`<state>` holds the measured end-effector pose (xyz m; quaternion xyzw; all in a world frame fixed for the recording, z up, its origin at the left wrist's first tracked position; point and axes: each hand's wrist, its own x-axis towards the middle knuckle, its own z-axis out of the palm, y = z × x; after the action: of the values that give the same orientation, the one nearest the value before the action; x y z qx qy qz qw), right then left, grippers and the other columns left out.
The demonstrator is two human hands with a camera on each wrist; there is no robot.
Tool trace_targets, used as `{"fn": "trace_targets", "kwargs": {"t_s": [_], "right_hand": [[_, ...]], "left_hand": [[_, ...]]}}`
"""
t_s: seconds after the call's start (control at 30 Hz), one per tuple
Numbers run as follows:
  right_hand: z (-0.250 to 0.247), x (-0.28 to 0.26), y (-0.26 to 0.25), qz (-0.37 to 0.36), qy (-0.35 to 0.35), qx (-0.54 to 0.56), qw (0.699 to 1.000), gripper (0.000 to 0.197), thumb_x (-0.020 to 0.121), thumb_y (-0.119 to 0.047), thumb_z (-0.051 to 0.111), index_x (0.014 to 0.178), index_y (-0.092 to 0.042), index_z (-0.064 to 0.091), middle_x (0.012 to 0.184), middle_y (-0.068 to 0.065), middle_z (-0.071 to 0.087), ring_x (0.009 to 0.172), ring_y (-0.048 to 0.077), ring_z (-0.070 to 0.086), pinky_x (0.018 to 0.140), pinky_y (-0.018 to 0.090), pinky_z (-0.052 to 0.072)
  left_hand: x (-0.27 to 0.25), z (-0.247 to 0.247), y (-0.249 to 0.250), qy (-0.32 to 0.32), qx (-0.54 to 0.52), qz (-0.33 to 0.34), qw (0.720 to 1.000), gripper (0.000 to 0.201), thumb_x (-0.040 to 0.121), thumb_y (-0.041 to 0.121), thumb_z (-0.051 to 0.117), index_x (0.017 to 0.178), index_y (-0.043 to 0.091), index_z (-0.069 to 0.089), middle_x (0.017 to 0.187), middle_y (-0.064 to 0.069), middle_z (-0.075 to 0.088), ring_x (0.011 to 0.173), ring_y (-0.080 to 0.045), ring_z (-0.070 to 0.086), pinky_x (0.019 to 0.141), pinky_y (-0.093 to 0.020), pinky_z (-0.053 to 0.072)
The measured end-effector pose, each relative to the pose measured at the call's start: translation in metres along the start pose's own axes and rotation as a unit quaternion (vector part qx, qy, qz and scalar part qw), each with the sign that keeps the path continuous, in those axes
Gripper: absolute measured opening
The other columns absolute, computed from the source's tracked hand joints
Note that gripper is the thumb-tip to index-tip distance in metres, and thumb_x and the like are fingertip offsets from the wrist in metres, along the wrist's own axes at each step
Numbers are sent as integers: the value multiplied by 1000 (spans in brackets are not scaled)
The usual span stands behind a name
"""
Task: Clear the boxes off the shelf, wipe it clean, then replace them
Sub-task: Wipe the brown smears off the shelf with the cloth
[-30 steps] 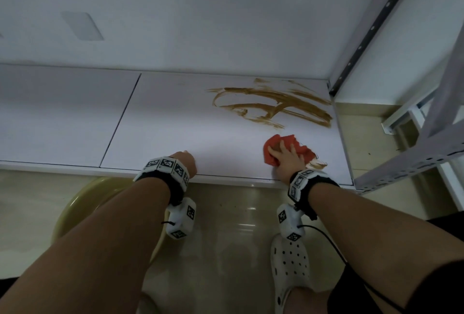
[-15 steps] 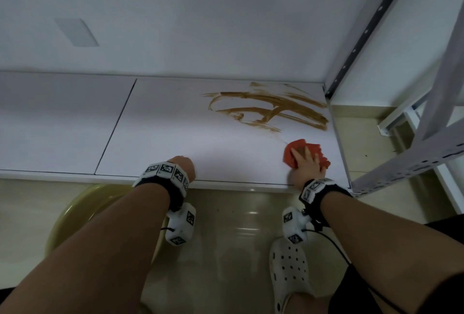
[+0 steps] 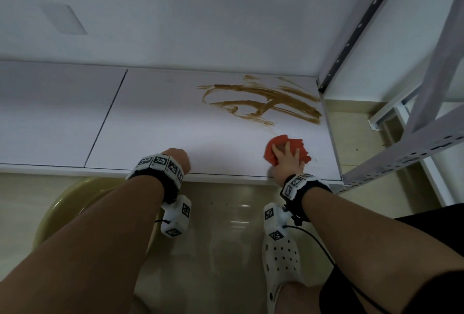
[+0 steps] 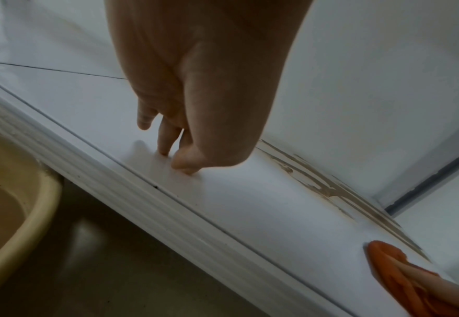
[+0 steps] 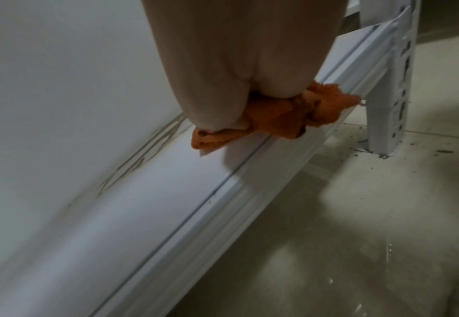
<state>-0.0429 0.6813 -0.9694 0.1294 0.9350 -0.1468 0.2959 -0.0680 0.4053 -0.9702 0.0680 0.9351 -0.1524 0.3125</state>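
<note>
Shelf wiping is under way with no boxes in view: nearest, on its front edge, the left hand braces on loosely curled fingertips and holds nothing, while the right hand presses a bunched orange cloth flat with spread fingers. Within the last 1 second the cloth has swept right and come back, and the small brown smear by that edge is gone. Farther back, the big brown streaks remain untouched, so wiping looks far from done.
</note>
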Motion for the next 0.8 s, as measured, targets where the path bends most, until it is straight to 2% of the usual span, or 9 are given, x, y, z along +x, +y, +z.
{"fn": "trace_targets", "kwargs": {"t_s": [0.13,0.27,0.37,0.4,0.47,0.57,0.63,0.73,0.8], "right_hand": [[10,-5,-28,-103,-15,-54,993,80,90,-16,54,149,-39,5,158,4,-14,144,35,-13,116,53,-2],[20,-7,-43,-210,-23,-133,968,69,95,-15,46,148,-40,11,159,2,-8,146,31,-8,117,49,0],[12,-2,-28,-249,-18,-147,957,67,94,-12,47,148,-38,16,159,2,-3,147,28,-4,118,45,3],[9,-1,-21,-245,-5,-123,962,68,92,-11,50,147,-38,21,159,2,0,147,27,-2,118,44,2],[4,2,-7,-194,34,-39,980,73,85,-6,55,144,-38,28,159,1,4,147,26,0,119,44,1],[-10,10,7,-78,72,25,994,77,82,-6,55,146,-38,24,159,2,2,146,29,0,119,45,3],[-23,19,10,-14,64,46,997,76,85,-9,53,149,-34,20,159,4,-2,146,31,-1,118,47,6],[-28,32,1,39,57,51,996,66,94,-24,47,150,-30,15,159,6,-6,145,35,-2,117,50,8],[-25,38,-10,46,70,38,996,56,98,-34,34,150,-31,13,159,6,-5,145,37,-3,116,53,6]], "left_hand": [[-1,-1,2,-4,9,7,1000,37,97,13,40,130,7,55,133,-11,54,122,-25,53,97,-28,43],[-2,4,-3,4,5,11,1000,39,96,11,39,133,10,52,135,-12,50,122,-24,52,95,-26,44],[-3,-1,-3,3,-17,14,1000,38,95,9,39,130,9,55,130,-10,55,117,-23,56,84,-25,44],[-3,-2,-3,0,-25,15,1000,38,95,9,39,129,9,56,128,-9,57,112,-21,58,78,-24,42],[-1,-3,-4,-8,-51,11,999,37,94,9,38,125,9,59,117,-6,61,97,-16,56,73,-23,36],[0,-4,-6,-5,-74,8,997,28,92,10,39,107,18,61,97,-3,54,88,-16,51,71,-25,36],[1,-5,-7,1,-91,-1,996,20,92,10,39,95,22,54,93,0,47,84,-16,46,71,-25,36],[5,-2,-9,3,-125,-18,992,17,91,11,39,82,23,48,85,3,47,85,-15,44,72,-24,36],[8,-1,-10,0,-137,-23,990,19,90,11,39,83,23,52,88,1,52,85,-15,44,72,-24,37]]}}
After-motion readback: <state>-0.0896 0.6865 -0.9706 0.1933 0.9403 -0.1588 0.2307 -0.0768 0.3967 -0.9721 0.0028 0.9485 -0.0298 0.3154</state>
